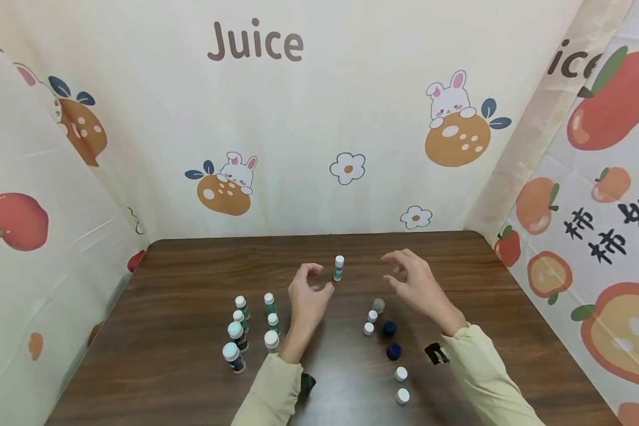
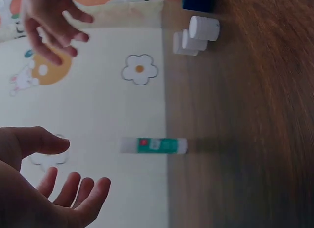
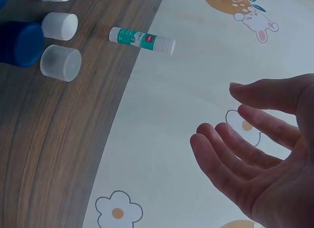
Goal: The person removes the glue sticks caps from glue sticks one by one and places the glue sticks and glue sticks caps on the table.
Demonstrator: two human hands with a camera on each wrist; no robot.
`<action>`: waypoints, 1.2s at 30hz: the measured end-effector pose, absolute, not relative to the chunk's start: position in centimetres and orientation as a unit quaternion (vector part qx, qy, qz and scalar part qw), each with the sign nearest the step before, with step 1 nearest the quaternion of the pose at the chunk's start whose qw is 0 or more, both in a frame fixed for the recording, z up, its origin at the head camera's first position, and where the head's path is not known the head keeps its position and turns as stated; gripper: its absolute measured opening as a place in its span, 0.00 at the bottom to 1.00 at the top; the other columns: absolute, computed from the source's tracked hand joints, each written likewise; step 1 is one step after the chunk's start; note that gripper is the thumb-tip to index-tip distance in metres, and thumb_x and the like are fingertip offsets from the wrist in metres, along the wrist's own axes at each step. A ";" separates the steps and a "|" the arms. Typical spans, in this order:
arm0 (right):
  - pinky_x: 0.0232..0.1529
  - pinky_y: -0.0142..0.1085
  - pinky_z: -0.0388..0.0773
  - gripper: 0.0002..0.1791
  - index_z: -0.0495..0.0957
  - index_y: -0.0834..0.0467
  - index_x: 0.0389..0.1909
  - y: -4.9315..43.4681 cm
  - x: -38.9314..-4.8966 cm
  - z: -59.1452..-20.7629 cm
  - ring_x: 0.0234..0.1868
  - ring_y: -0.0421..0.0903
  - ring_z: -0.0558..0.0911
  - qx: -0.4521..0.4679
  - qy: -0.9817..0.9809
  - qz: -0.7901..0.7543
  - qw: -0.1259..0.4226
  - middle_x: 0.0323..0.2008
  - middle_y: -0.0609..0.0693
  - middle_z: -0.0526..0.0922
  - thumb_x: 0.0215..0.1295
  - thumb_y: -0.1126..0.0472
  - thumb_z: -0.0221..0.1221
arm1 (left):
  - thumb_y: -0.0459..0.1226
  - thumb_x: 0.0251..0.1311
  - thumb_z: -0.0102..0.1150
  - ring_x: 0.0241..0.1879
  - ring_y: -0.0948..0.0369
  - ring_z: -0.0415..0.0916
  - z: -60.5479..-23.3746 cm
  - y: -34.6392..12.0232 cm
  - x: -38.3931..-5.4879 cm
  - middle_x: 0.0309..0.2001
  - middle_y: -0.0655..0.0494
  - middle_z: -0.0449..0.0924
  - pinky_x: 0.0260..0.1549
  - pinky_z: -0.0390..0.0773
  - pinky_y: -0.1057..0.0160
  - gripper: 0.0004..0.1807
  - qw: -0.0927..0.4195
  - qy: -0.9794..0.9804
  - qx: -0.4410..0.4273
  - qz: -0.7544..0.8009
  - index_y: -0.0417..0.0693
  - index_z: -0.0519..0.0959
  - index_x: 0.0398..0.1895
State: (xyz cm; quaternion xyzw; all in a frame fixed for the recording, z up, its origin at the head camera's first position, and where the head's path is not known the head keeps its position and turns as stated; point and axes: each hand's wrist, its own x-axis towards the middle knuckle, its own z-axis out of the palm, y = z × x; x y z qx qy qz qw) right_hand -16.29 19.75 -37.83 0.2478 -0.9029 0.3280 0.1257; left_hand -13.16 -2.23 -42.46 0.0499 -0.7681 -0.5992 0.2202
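A glue stick (image 1: 338, 268) with a green label and white ends stands upright toward the back of the table. Just left of it is my left hand (image 1: 307, 299), thumb and fingers spread apart, holding nothing and not touching the stick. My right hand (image 1: 418, 287) hovers farther to the right, its fingers loosely bent around nothing. In the right wrist view the glue stick (image 3: 141, 40) is well away from the right fingers (image 3: 216, 164). The left wrist view shows a gap between the stick (image 2: 156, 145) and the left thumb (image 2: 46, 139).
Several white-topped glue sticks (image 1: 238, 334) stand in two rows at the left. Toward the right lie small white caps (image 1: 401, 374), dark blue caps (image 1: 393, 351) and a translucent cap (image 1: 378, 305). A printed curtain (image 1: 298, 130) borders the table's back and sides.
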 end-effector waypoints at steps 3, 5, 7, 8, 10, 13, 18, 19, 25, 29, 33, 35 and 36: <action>0.32 0.42 0.76 0.18 0.78 0.61 0.45 19.3 -17.0 -37.7 0.34 0.49 0.76 0.250 -0.903 0.330 0.117 0.38 0.53 0.77 0.51 0.72 0.65 | 0.25 0.41 0.65 0.43 0.53 0.75 -43.1 -1.4 -14.4 0.40 0.47 0.79 0.39 0.80 0.51 0.17 0.211 -0.763 0.071 -0.606 0.42 0.77 0.38; 0.33 0.42 0.76 0.18 0.78 0.61 0.45 19.0 -17.4 -37.6 0.34 0.49 0.76 0.253 -0.902 0.332 0.112 0.39 0.53 0.77 0.51 0.72 0.65 | 0.25 0.41 0.66 0.44 0.53 0.75 -43.5 -0.9 -15.2 0.40 0.46 0.79 0.39 0.80 0.52 0.17 0.206 -0.761 0.082 -0.610 0.42 0.77 0.38; 0.34 0.43 0.77 0.18 0.78 0.61 0.45 18.6 -17.8 -37.6 0.34 0.49 0.77 0.256 -0.900 0.334 0.109 0.39 0.53 0.77 0.51 0.72 0.65 | 0.25 0.41 0.68 0.43 0.53 0.75 -44.0 -0.5 -16.0 0.40 0.46 0.79 0.40 0.78 0.53 0.18 0.204 -0.759 0.092 -0.611 0.41 0.77 0.38; 0.35 0.44 0.77 0.18 0.78 0.61 0.45 18.5 -18.0 -37.5 0.34 0.48 0.77 0.258 -0.900 0.335 0.108 0.39 0.54 0.77 0.51 0.72 0.65 | 0.25 0.40 0.69 0.43 0.53 0.75 -44.2 -0.3 -16.4 0.39 0.47 0.79 0.41 0.77 0.54 0.18 0.203 -0.759 0.096 -0.611 0.41 0.77 0.38; 0.36 0.42 0.77 0.18 0.78 0.60 0.45 18.2 -18.3 -37.6 0.34 0.47 0.77 0.259 -0.900 0.333 0.105 0.40 0.53 0.78 0.52 0.72 0.65 | 0.24 0.38 0.69 0.41 0.52 0.76 -44.8 0.0 -17.1 0.38 0.47 0.80 0.42 0.75 0.54 0.20 0.205 -0.759 0.101 -0.609 0.41 0.77 0.38; 0.36 0.40 0.76 0.18 0.78 0.60 0.45 17.7 -18.7 -37.6 0.33 0.45 0.76 0.262 -0.902 0.327 0.103 0.39 0.52 0.78 0.51 0.72 0.66 | 0.23 0.35 0.68 0.40 0.50 0.76 -45.4 0.3 -18.1 0.38 0.47 0.80 0.44 0.73 0.54 0.22 0.203 -0.760 0.102 -0.609 0.39 0.76 0.39; 0.34 0.39 0.75 0.18 0.78 0.61 0.44 16.8 -19.4 -37.6 0.32 0.45 0.75 0.271 -0.903 0.320 0.097 0.38 0.53 0.77 0.50 0.71 0.67 | 0.23 0.35 0.67 0.40 0.48 0.77 -46.2 0.6 -19.3 0.39 0.42 0.80 0.43 0.75 0.54 0.23 0.186 -0.760 0.105 -0.614 0.38 0.76 0.40; 0.34 0.39 0.75 0.18 0.78 0.61 0.44 16.6 -19.6 -37.6 0.32 0.46 0.75 0.272 -0.903 0.320 0.094 0.38 0.53 0.77 0.50 0.72 0.67 | 0.23 0.35 0.68 0.41 0.48 0.77 -46.4 0.7 -19.5 0.39 0.42 0.79 0.43 0.75 0.54 0.23 0.182 -0.761 0.106 -0.614 0.38 0.76 0.40; 0.34 0.40 0.76 0.18 0.78 0.61 0.45 16.0 -20.2 -38.0 0.34 0.50 0.77 0.275 -0.903 0.324 0.063 0.41 0.54 0.77 0.51 0.71 0.66 | 0.24 0.38 0.68 0.39 0.51 0.77 -47.2 1.1 -20.1 0.38 0.45 0.79 0.42 0.76 0.53 0.21 0.154 -0.780 0.104 -0.597 0.36 0.76 0.40; 0.34 0.40 0.76 0.17 0.78 0.62 0.44 15.4 -20.4 -38.5 0.34 0.51 0.76 0.283 -0.900 0.328 0.051 0.41 0.57 0.78 0.51 0.71 0.66 | 0.24 0.39 0.67 0.38 0.52 0.78 -47.7 1.3 -20.3 0.36 0.47 0.80 0.41 0.77 0.54 0.18 0.144 -0.784 0.100 -0.596 0.38 0.76 0.38; 0.31 0.37 0.75 0.17 0.78 0.63 0.44 14.8 -20.5 -38.9 0.31 0.45 0.74 0.291 -0.899 0.324 0.053 0.38 0.55 0.77 0.50 0.71 0.66 | 0.25 0.43 0.67 0.36 0.52 0.77 -48.0 1.3 -20.5 0.33 0.47 0.80 0.39 0.77 0.54 0.14 0.160 -0.783 0.094 -0.594 0.38 0.76 0.34; 0.31 0.35 0.74 0.17 0.78 0.62 0.44 14.6 -20.5 -39.1 0.31 0.44 0.73 0.290 -0.900 0.321 0.051 0.38 0.53 0.77 0.50 0.71 0.66 | 0.26 0.44 0.68 0.35 0.53 0.77 -48.1 1.2 -20.6 0.31 0.48 0.80 0.39 0.76 0.55 0.12 0.169 -0.783 0.094 -0.591 0.39 0.77 0.33; 0.31 0.35 0.74 0.17 0.78 0.61 0.44 14.6 -20.5 -39.0 0.31 0.43 0.73 0.288 -0.901 0.320 0.050 0.38 0.52 0.77 0.51 0.71 0.66 | 0.26 0.44 0.68 0.35 0.53 0.77 -48.1 1.2 -20.7 0.31 0.49 0.80 0.39 0.76 0.55 0.11 0.170 -0.783 0.094 -0.590 0.39 0.77 0.32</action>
